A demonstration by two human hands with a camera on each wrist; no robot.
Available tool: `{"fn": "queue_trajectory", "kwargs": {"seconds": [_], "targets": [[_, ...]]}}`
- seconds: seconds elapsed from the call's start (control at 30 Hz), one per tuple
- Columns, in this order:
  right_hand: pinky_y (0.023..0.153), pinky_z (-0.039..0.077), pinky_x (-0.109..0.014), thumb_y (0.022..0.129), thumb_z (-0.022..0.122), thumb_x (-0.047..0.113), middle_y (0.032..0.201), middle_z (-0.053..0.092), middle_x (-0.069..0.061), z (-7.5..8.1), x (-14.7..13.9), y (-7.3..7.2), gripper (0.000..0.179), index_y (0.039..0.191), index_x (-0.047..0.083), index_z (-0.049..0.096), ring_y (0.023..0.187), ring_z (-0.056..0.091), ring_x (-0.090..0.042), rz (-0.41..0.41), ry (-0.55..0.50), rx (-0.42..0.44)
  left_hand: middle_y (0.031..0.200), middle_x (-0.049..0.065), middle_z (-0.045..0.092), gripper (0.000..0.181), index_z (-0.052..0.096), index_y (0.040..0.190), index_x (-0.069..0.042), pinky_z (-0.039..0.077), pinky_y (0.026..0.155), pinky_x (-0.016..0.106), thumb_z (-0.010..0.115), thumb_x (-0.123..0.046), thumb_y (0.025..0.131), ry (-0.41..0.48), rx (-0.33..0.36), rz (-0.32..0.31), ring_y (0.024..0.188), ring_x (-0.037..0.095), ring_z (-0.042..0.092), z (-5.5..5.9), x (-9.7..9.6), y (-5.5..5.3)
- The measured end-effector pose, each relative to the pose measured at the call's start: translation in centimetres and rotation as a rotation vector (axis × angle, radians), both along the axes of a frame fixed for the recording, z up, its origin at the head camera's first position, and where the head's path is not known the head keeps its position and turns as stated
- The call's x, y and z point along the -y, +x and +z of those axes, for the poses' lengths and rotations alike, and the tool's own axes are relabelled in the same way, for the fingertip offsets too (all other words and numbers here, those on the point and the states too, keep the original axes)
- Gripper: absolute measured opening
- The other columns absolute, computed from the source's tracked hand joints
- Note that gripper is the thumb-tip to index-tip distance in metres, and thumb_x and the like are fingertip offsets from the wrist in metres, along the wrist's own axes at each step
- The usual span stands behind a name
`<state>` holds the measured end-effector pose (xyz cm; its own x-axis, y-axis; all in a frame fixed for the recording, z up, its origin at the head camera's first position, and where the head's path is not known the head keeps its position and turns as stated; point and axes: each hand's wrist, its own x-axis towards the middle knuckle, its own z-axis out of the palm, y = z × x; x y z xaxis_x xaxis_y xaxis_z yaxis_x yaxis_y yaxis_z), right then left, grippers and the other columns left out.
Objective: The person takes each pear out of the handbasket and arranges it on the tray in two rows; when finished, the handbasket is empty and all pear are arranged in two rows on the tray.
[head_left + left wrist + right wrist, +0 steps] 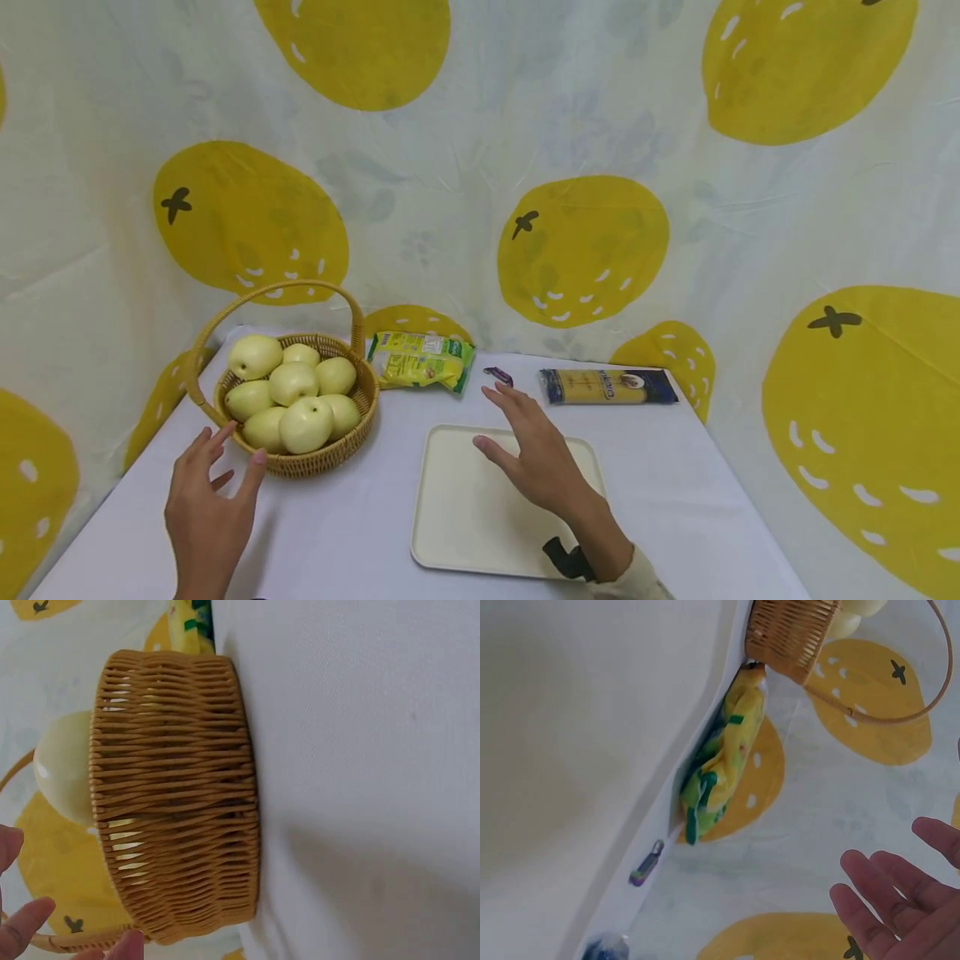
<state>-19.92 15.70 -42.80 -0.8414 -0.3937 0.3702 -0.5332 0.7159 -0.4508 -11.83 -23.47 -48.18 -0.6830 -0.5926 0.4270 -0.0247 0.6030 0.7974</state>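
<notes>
At the left of the head view, my left hand (210, 508) is held in front of a wicker basket (318, 461), thumb and fingers parted and bent around nothing. Its fingertips come right up to the basket's lower left rim in that view. Several pale green pears (293, 383) are heaped inside the basket, under its tall arched handle (281, 286). My right hand (536, 458) hovers over a cream rectangular tray (457, 517), thumb apart from the outstretched fingers, holding nothing. The left wrist view shows the woven basket side (176, 795) close up, with some fingertips (30, 919) at the lower left.
Behind the tray lie a yellow and green plastic bag (423, 360), a small purple item with a metal clip (498, 376) and a long blue and yellow pasta packet (609, 387). A fruit-print cloth (450, 208) hangs along the back edge of the white-covered table (675, 508).
</notes>
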Motion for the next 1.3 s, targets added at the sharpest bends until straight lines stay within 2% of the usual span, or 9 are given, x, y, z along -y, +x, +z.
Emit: {"fn": "queue_trajectory", "kwargs": {"seconds": [0.1,0.13,0.23,0.33,0.63,0.87,1.03,1.17,1.3], "targets": [[0.125,0.048,-0.056,0.103,0.069,0.048,0.168,0.044,0.001,0.2,0.9,-0.1,0.067,0.163,0.030,0.045,0.155,0.044,-0.024,0.025,0.001,0.019,0.167,0.020,0.042,0.062,0.058,0.155,-0.015,0.036,0.076,-0.015,0.080,-0.025,0.097,0.073,0.058,-0.020,0.134,0.048,0.059,-0.5,0.3,-0.5],[0.126,0.048,-0.056,0.103,0.069,0.048,0.168,0.044,0.002,0.3,1.3,-0.1,0.067,0.163,0.030,0.045,0.155,0.044,-0.024,0.036,0.001,0.024,0.169,0.020,0.038,0.065,0.054,0.158,-0.017,0.046,0.082,-0.009,0.078,-0.027,0.099,0.088,0.083,-0.030,0.137,0.049,0.057,-0.6,0.4,-0.8],[0.126,0.048,-0.054,0.104,0.068,0.049,0.168,0.044,0.002,0.4,2.2,-0.2,0.065,0.162,0.030,0.045,0.155,0.045,-0.022,0.071,-0.001,0.027,0.174,0.020,0.029,0.071,0.042,0.165,-0.019,0.062,0.107,0.028,0.073,-0.034,0.102,0.117,0.152,-0.070,0.145,0.050,0.050,-0.9,0.8,-1.4],[0.125,0.049,-0.051,0.104,0.066,0.050,0.166,0.046,0.001,0.5,3.2,-0.4,0.064,0.161,0.029,0.047,0.153,0.046,-0.020,0.103,-0.002,0.013,0.177,0.017,0.022,0.076,0.031,0.170,-0.022,0.051,0.114,0.068,0.067,-0.041,0.105,0.152,0.216,-0.106,0.150,0.050,0.043,-1.3,1.2,-2.0],[0.125,0.050,-0.047,0.105,0.065,0.050,0.163,0.050,0.004,0.7,6.0,-0.5,0.062,0.160,0.027,0.048,0.152,0.047,-0.014,0.190,-0.019,-0.017,0.175,0.019,0.025,0.077,0.027,0.171,-0.026,0.047,0.119,0.058,0.062,-0.049,0.106,0.274,0.286,-0.142,0.151,0.053,0.042,-2.4,1.8,-2.7],[0.124,0.052,-0.043,0.105,0.064,0.051,0.160,0.053,0.006,0.5,8.5,-0.9,0.061,0.158,0.025,0.050,0.150,0.048,-0.014,0.247,-0.032,-0.054,0.178,0.008,0.016,0.077,0.028,0.170,-0.034,0.044,0.120,0.044,0.065,-0.050,0.104,0.378,0.266,-0.162,0.158,0.046,0.032,-2.9,1.9,-3.0],[0.118,0.057,-0.039,0.104,0.069,0.046,0.157,0.055,0.005,0.6,10.7,-1.1,0.060,0.156,0.022,0.052,0.145,0.053,-0.015,0.277,-0.039,-0.068,0.178,0.004,0.010,0.076,0.031,0.168,-0.038,0.043,0.117,0.019,0.069,-0.046,0.103,0.497,0.225,-0.192,0.161,0.040,0.024,-3.2,1.7,-3.0],[0.116,0.058,-0.035,0.102,0.071,0.047,0.155,0.057,0.005,0.6,13.0,-1.2,0.061,0.156,0.024,0.053,0.144,0.055,-0.014,0.307,-0.034,-0.061,0.177,0.007,0.013,0.075,0.032,0.168,-0.035,0.044,0.107,0.007,0.069,-0.041,0.104,0.507,0.195,-0.191,0.160,0.041,0.026,-3.2,1.6,-2.9],[0.116,0.058,-0.036,0.100,0.072,0.051,0.152,0.060,0.004,0.2,15.4,-1.6,0.064,0.155,0.025,0.053,0.142,0.056,-0.014,0.327,-0.035,-0.034,0.176,0.009,0.017,0.075,0.032,0.169,-0.030,0.043,0.108,0.008,0.069,-0.038,0.104,0.489,0.168,-0.198,0.159,0.041,0.027,-3.2,1.5,-2.9]]}}
